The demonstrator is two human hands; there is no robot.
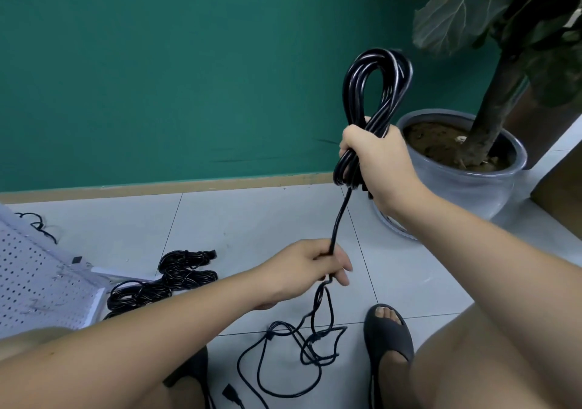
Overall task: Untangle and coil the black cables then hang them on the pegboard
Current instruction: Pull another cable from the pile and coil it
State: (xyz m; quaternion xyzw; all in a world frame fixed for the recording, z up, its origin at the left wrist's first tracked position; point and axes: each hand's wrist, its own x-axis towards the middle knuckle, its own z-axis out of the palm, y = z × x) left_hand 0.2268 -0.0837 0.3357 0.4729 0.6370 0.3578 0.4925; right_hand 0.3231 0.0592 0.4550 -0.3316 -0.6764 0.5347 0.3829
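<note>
Layout as I log it, every place taken from the plant pot (466,185):
- Pot: stands on the floor (252,219), near the wall (157,77).
- Coil (374,93): held up in the right hand (378,163), just left of the pot, before the wall.
- Strand (340,216): hangs from the coil to the left hand (311,267), lower and left of the pot.
- Loose cable (293,345): on the floor, nearer me than the pot, under the left hand.
- Bundled cables (176,276): on the floor, well left of the pot.
- Pegboard (37,282): lying on the floor, farthest left of the pot, just beside the bundles.
</note>
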